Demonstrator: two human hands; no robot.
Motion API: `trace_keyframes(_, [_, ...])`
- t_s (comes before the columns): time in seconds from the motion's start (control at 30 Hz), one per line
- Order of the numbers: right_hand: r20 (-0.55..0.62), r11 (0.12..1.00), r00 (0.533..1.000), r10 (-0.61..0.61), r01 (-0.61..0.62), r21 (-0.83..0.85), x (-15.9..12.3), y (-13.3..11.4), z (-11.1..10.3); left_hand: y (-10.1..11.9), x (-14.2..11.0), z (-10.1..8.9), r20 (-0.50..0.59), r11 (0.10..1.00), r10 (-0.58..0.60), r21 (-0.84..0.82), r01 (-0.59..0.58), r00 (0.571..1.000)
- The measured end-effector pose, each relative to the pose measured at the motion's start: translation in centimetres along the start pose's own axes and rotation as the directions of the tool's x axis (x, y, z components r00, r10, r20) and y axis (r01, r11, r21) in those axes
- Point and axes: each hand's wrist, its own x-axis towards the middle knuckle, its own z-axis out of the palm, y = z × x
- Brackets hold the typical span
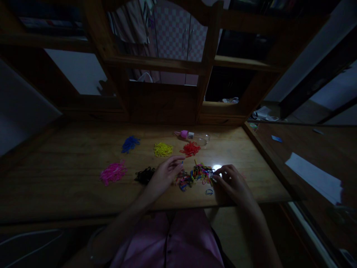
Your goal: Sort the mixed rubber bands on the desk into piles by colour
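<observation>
Trouble comes if the left hand [165, 174], seeming to pinch a blue bit [182, 162], bumps the black pile [143, 176] apart; one can't tell if the right hand [232, 182] grips the mixed pile [200, 172].

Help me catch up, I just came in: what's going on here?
The person's right hand is at the right edge of a mixed-colour pile on the table; the left hand, near the pile's left side, seems to pinch a small blue piece. A blue pile, yellow pile, red pile, pink pile and black pile lie left of it or beyond it.
</observation>
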Motion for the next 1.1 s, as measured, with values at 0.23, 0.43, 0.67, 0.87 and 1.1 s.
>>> trace_keyframes(0.23, [0.038,1.0,0.999,0.01,-0.01,0.002,0.1,0.3,0.3,-0.1,-3.0,0.6,0.069,0.98,-0.155,-0.116,0.163,0.985])
trace_keyframes(0.43, [0.038,0.999,0.999,0.038,-0.038,-0.018,0.3,0.4,0.4,-1.8,-3.1,1.3,0.133,0.821,-0.246,-0.498,0.28,0.96])
trace_keyframes(0.67, [-0.005,0.982,0.991,0.13,-0.128,0.139,-0.3,-0.4,-1.3,-2.5,-2.5,0.7,0.202,0.348,-0.444,-0.858,0.376,0.873])
trace_keyframes(0.87, [0.042,1.0,0.999,0.026,-0.026,-0.016,0.1,-1.8,-0.9,-1.5,-3.1,0.0,0.202,0.283,-0.441,-0.893,0.349,0.874])
trace_keyframes(1.1, [0.19,0.919,0.982,-0.023,0.095,-0.382,1.4,-2.9,0.3,-1.6,-3.7,-0.4,0.205,0.3,-0.429,-0.887,0.352,0.88])
